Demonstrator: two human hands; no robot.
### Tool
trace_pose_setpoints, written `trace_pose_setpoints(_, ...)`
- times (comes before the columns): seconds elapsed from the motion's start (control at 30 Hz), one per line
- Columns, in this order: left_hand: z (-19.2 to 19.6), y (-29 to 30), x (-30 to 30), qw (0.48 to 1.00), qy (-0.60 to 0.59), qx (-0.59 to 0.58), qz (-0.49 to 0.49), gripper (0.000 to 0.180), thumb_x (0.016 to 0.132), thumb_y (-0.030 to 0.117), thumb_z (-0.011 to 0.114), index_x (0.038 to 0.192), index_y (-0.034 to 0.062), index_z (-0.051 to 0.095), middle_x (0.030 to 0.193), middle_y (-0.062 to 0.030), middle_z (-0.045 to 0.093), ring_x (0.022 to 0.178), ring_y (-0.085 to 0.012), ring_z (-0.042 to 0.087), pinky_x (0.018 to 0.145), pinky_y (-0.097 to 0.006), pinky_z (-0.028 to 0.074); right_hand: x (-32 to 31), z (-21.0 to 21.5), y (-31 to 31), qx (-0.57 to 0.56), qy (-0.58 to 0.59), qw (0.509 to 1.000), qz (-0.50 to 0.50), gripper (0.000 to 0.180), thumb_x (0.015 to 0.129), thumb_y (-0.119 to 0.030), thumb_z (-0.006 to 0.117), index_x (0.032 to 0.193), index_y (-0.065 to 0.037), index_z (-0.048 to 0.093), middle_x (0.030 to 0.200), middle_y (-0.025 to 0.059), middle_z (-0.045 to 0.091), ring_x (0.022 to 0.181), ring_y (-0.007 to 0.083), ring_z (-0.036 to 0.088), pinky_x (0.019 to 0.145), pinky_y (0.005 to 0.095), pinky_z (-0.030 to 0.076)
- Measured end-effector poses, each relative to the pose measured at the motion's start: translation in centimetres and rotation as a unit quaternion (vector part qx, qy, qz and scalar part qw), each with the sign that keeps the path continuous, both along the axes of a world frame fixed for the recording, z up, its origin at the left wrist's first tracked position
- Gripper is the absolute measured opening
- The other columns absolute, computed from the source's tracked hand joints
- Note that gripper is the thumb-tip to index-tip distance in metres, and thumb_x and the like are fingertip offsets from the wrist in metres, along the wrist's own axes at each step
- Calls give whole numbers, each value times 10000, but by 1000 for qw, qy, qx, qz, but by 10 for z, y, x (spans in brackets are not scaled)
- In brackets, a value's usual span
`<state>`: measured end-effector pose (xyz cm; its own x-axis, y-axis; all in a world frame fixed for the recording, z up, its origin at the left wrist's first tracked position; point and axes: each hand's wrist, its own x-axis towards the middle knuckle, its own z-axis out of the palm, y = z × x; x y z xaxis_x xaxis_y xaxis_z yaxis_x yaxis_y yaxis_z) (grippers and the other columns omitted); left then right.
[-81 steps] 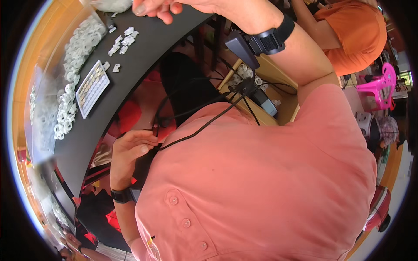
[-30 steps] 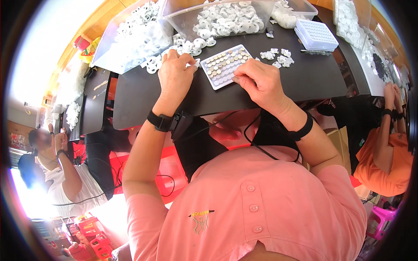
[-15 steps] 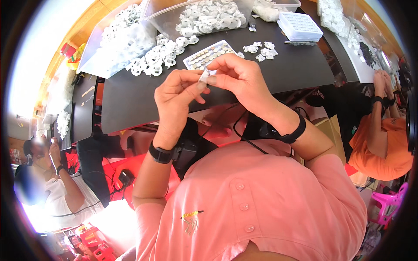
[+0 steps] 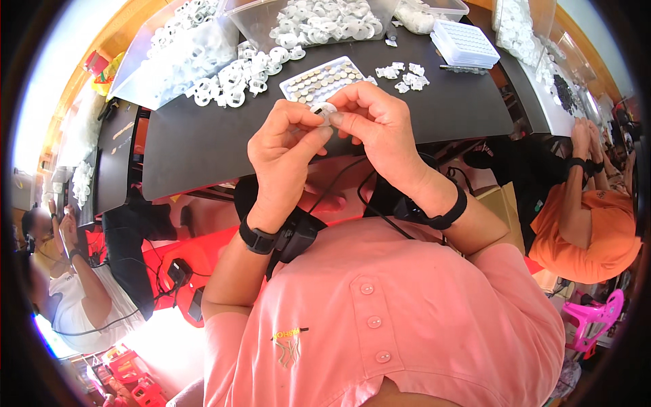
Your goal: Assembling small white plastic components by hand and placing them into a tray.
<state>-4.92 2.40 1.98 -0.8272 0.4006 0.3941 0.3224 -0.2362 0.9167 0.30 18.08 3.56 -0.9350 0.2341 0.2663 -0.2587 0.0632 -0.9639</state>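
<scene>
Between my fingertips, over the table's near edge, is a small round white plastic part (image 4: 324, 110) with a dark spot on it. My left hand (image 4: 288, 139) pinches its left side with thumb and forefinger. On the other side, the thumb and fingers of my right hand (image 4: 376, 129) grip it too. Just beyond my hands lies a white tray (image 4: 290, 87) filled with rows of small round metallic discs. Loose round white parts (image 4: 234, 80) are heaped to its left, and small angular white pieces (image 4: 411, 80) lie to its right.
Clear bins (image 4: 230, 20) of white parts stand at the back of the dark table (image 4: 203, 146). Stacked white trays (image 4: 464, 44) sit at the back right. People work at both sides, one in an orange shirt (image 4: 583, 230). Cables hang below the table.
The white part has turned, so its round face with the dark spot now shows. My hands stay together, with the left wrist slightly to the right. The whole view has shifted a little.
</scene>
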Motion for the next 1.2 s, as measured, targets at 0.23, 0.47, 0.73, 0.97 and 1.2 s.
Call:
trace_pose_setpoints(0.23,4,-2,-3,975,-181,113,-60,145,948,-4,603,1087,-39,618,1007,-133,660,809,-206,676,642,-306,566,-4,9,9,-60,-21,997,35,63,877,-42,674,939,-32,682,801,3,662,632,52,532,552,203,427)
trace_pose_setpoints(0.47,-3,-10,-18,931,-278,145,-186,232,988,128,602,1149,-37,621,1021,-186,682,814,-281,691,650,-358,556,-10,20,16,-12,-47,997,62,63,850,-61,700,897,-20,690,766,7,657,610,57,536,535,209,425)
trace_pose_setpoints(0.73,-3,-11,-20,911,-307,176,-212,207,982,131,611,1099,-40,624,994,-169,682,801,-265,689,628,-354,549,-14,24,19,-25,-74,991,110,113,847,-25,693,961,-29,693,792,7,673,613,32,532,528,184,400)
trace_pose_setpoints(0.97,-10,-13,-15,905,-319,166,-228,187,942,81,646,1073,-50,620,955,-172,679,765,-247,694,586,-332,570,-14,18,13,-48,-97,989,97,113,819,-9,711,924,-25,674,760,7,657,594,35,532,506,185,384)
trace_pose_setpoints(1.2,-9,-16,-17,921,-296,178,-180,164,922,40,622,1060,-49,614,914,-176,678,738,-241,685,583,-334,563,-17,21,12,-70,-98,989,82,53,810,-13,697,852,-16,665,725,23,657,636,74,579,549,234,460)
